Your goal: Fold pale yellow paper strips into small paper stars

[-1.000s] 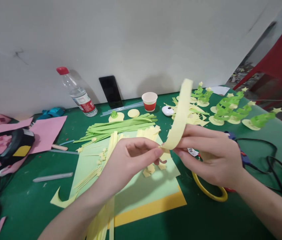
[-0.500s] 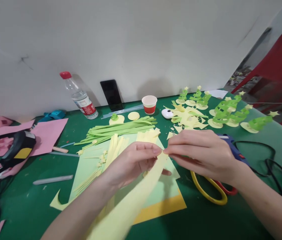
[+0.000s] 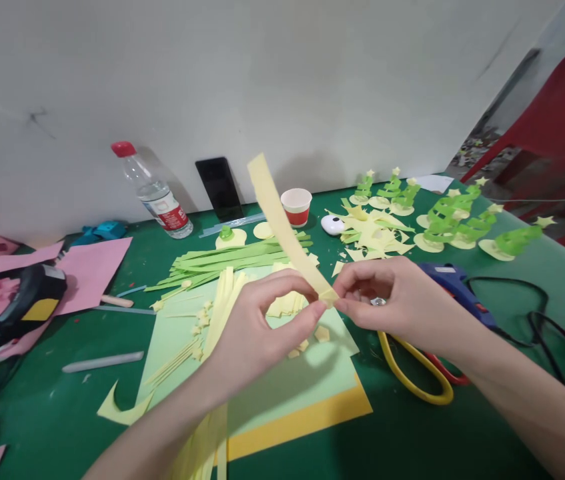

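A pale yellow paper strip is pinched at its folded lower end between both hands, its free end rising up and to the left. My left hand closes thumb and fingers on the fold. On the other side of the fold, the fingertips of my right hand grip it too. Below the hands lie pale green paper sheets with small folded yellow pentagons. Several long yellow strips lie left of these, partly hidden by my left arm. Tiny yellow paper stars lie beside them.
Yellow-handled scissors and a blue glue gun lie by my right arm. Green strips, a paper cup, a phone and a bottle stand or lie behind. Spiral paper trees stand at right.
The strip's long end has swung from hanging toward me to pointing up and away. A fold now shows at the pinched end. Both hands have turned slightly.
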`<state>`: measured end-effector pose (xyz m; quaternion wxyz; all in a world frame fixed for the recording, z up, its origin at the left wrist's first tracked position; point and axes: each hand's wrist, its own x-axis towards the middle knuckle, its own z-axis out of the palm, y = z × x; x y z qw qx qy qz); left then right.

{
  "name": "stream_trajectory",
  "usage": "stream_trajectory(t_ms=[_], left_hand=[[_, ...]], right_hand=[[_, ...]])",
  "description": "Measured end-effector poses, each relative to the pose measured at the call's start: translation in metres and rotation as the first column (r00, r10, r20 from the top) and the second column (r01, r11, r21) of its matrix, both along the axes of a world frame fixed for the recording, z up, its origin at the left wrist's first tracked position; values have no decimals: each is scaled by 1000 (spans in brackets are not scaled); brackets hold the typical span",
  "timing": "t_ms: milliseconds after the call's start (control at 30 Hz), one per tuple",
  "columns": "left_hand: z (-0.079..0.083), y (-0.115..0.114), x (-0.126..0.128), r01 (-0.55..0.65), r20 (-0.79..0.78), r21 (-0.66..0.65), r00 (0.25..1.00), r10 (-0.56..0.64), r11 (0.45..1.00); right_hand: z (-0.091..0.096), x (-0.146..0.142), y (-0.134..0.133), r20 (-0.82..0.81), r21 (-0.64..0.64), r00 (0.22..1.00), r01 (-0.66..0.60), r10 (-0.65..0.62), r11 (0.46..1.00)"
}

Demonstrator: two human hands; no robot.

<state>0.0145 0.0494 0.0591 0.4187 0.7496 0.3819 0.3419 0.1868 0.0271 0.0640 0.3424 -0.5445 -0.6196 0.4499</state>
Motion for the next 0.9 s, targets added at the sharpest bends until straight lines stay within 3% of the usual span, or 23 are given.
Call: stream_trajectory(t_ms=[133,400,567,667,733,900], left_hand=[[2,1,-1,-50,-33,-167,998,45,985],[4,1,-2,-15,185,-412,978,99,911],[1,0,-3,28,333,-433,934,131,901],[1,-1,-4,80,335,-441,939,81,894],[1,-3,-4,91,297,-451,953,54,888],[-2,-4,-5,54,241,-399,969,48,915]], right_hand=[[2,-1,0,22,3,999,-35,35,999],[5,-2,-7,10,206,1000,-23,22,978],[3,-3,-9,90,409,994,-96,64,907],[1,-4,-10,170,445,979,-176,110,878],[-1,-4,-10,154,420,977,-198,145,886],[-5,-5,-14,-104,320,979,-131,173,938]])
